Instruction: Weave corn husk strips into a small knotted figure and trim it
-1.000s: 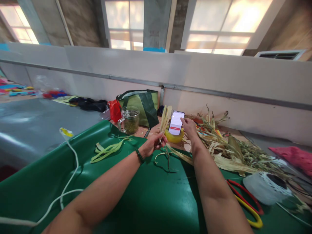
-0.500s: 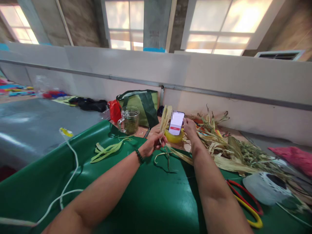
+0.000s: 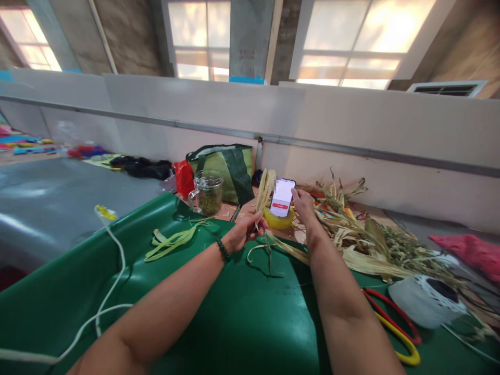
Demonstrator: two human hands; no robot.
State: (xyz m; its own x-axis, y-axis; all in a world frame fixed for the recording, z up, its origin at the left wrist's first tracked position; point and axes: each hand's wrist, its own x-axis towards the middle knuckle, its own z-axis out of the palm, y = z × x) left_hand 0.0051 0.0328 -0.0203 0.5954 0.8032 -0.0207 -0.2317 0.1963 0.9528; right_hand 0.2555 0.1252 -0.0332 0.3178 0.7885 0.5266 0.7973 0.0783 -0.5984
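My left hand (image 3: 249,229), with a dark green beaded bracelet on its wrist, is closed round a bundle of pale dried corn husk strips (image 3: 264,188) that point upward. A smartphone (image 3: 283,197) with a lit screen leans upright on a yellow roll of tape (image 3: 279,220). Beside the phone's right edge is my right hand (image 3: 303,204), its index finger stretched out and touching the screen near that edge. The other fingers are bent and partly hidden. Below both hands, more husk strips (image 3: 291,249) lie on the green mat (image 3: 250,312).
Greenish husk strips (image 3: 175,242) and a white cable (image 3: 122,260) lie left. A glass mug (image 3: 209,194) stands before a green bag (image 3: 234,169). Right are a dried husk heap (image 3: 351,234), scissors with red and yellow handles (image 3: 402,333) and a white container (image 3: 424,302).
My right hand has shifted slightly left, so its index fingertip now overlaps the phone's screen edge. My left hand and the corn husk strips stay in place.
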